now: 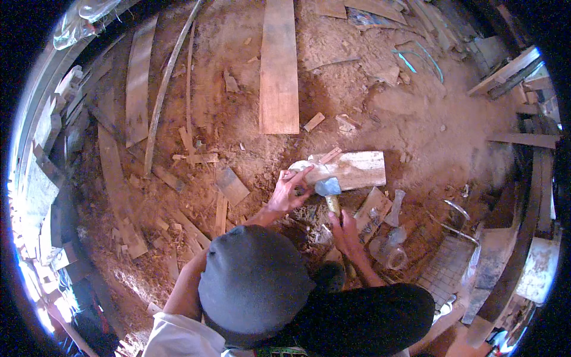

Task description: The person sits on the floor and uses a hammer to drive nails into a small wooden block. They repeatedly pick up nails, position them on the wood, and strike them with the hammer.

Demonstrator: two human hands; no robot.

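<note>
My right hand (346, 233) grips the yellowish handle of a hammer (328, 186). The blocky blue-grey hammer head is at the near edge of a short, thick wooden board (360, 169), whose face is pale and worn. At the board's left end is my left hand (289, 192), index finger stretched over the wood, thumb and other fingers curved round. Whether those fingers pinch something small cannot be made out. A small reddish wood piece (331, 155) lies on the board's far edge.
Beyond the board a long plank (279, 80) lies on the dirt floor. Wood offcuts (232, 185) are scattered to the left. Near my right hand are a clear plastic bottle (395, 208) and clear plastic containers (395, 256). A rounded grey cloth shape (254, 285) covers the near foreground.
</note>
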